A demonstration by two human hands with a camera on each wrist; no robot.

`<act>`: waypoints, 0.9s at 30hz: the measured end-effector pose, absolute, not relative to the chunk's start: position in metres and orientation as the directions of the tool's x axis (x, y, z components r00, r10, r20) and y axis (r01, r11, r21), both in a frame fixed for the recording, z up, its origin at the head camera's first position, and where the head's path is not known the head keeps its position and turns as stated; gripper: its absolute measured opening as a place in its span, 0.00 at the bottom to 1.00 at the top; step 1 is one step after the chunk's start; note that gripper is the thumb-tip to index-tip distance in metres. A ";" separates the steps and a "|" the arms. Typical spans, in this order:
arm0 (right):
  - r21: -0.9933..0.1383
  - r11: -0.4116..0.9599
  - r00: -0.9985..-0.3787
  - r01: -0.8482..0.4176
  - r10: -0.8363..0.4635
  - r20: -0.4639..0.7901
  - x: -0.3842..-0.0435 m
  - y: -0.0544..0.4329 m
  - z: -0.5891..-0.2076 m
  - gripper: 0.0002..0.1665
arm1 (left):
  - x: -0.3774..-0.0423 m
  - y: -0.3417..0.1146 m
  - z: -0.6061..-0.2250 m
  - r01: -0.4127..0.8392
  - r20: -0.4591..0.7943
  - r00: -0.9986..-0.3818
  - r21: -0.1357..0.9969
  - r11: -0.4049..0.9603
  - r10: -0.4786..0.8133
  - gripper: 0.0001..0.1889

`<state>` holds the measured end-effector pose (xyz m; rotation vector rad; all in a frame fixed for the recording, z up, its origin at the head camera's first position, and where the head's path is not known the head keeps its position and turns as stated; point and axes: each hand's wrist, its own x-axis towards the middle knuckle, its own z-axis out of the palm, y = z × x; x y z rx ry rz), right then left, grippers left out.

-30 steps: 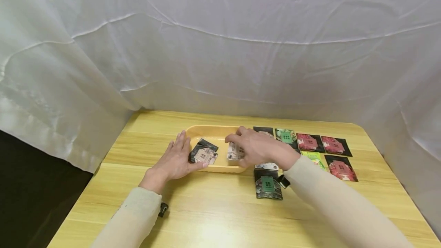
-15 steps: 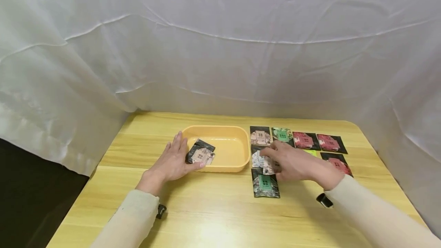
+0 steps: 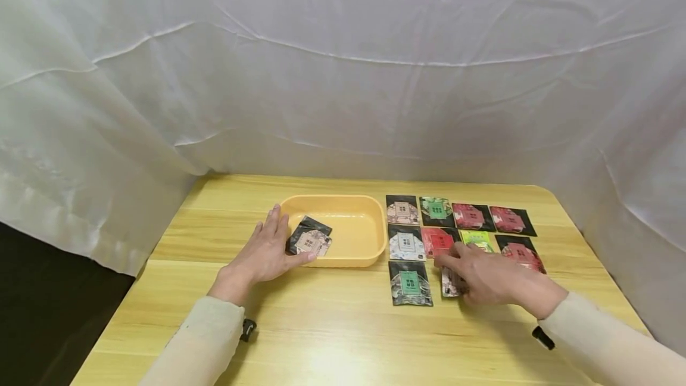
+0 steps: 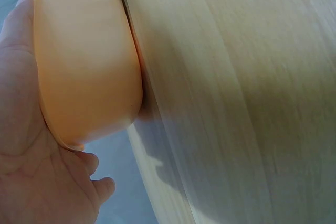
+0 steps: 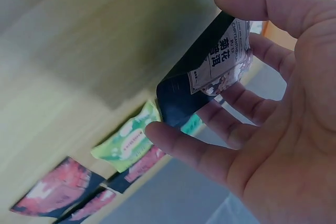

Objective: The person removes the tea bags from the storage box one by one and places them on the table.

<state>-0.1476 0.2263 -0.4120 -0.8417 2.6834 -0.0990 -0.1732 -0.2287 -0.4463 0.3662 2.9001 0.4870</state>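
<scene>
My right hand pinches a black tea sachet with a floral print and a white label, thumb along one edge and fingers along the other. In the head view this sachet is mostly hidden under the hand, low over the table, right of a sachet with a green label. My left hand rests against the left end of a yellow plastic tray, fingers straight along the rim and thumb at the front edge. Overlapping dark sachets with beige labels lie in the tray's left part.
Right of the tray, sachets lie in rows: beige, green and pink at the back, then white, red, yellow-green and another pink one. A white curtain hangs behind the wooden table.
My right hand has lifted a sachet out of the tray and carried it right, past the white sachet, to beside the green-labelled one. My left hand has stayed at the tray.
</scene>
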 end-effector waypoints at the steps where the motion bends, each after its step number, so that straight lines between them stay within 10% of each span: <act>1: -0.166 0.822 -0.772 -0.545 -0.569 -0.283 -0.147 0.227 -0.414 0.48 | -0.173 -0.229 -0.446 0.210 -0.134 -0.954 0.341 0.916 0.269 0.68; 27: -0.126 0.792 -0.759 -0.598 -0.610 -0.229 -0.144 0.222 -0.425 0.55 | -0.173 -0.228 -0.447 0.206 -0.135 -0.954 0.350 0.914 0.266 0.67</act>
